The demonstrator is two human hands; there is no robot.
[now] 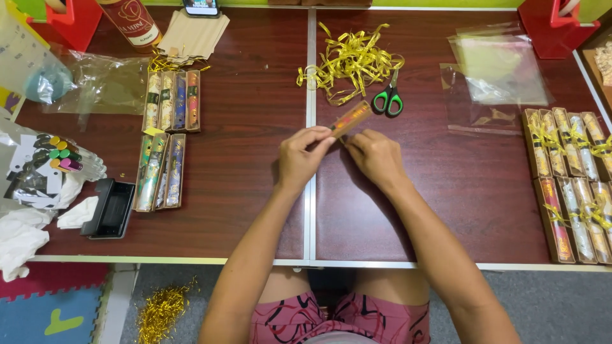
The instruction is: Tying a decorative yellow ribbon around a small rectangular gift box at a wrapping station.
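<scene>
My left hand (301,155) and my right hand (375,156) meet over the middle of a dark red table (242,191). Both pinch the near end of a long narrow box (351,118) in clear wrap, brown with an orange-red item inside. The box points away from me to the upper right, its far end close to green-handled scissors (387,99). A pile of gold ribbon (349,62) lies just beyond.
Rows of similar narrow boxes lie at the left (172,102) and, tied with gold ribbon, at the right edge (570,185). Clear plastic bags (497,70) sit at the back right. A black tray (111,207), white tissue and a bag of coloured tubes (57,156) lie left.
</scene>
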